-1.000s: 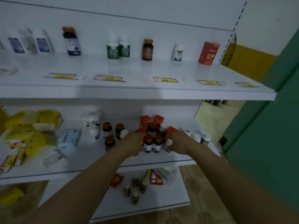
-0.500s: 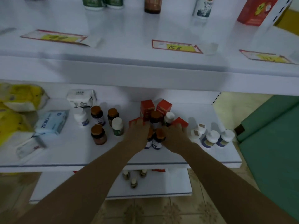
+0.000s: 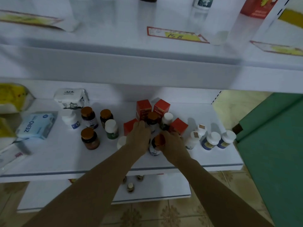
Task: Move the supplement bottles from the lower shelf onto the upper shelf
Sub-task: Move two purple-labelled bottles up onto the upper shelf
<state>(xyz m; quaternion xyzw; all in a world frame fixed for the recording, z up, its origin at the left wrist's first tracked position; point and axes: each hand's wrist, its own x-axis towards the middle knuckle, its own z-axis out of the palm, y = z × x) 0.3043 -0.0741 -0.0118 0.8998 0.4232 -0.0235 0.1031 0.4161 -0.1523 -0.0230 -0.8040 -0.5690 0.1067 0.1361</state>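
Note:
On the lower shelf [image 3: 65, 158] stand several supplement bottles with orange or white caps. My right hand [image 3: 173, 142] grips a dark orange-capped bottle [image 3: 155, 147] at the cluster's front. Just left of it, my left hand [image 3: 138, 136] curls down over a neighbouring bottle, which it hides. Behind my hands are another dark bottle [image 3: 152, 119], a white-capped bottle [image 3: 166, 120] and red boxes [image 3: 143, 108]. More bottles stand at the left [image 3: 89, 117] and the right [image 3: 210, 140]. The upper shelf [image 3: 114, 46] hangs overhead, with a white bottle [image 3: 203, 4] at its back.
Tissue packs [image 3: 37, 124] and yellow packs [image 3: 11, 97] fill the lower shelf's left end. A price tag [image 3: 175, 34] and a red box [image 3: 257, 7] lie on the upper shelf. Small bottles [image 3: 131, 186] sit on the bottom shelf. A green panel [image 3: 278, 145] stands at the right.
The view has dropped and moved closer to the lower shelf. Both hands have closed in on the two front orange-capped bottles; the left one is now covered by my left hand.

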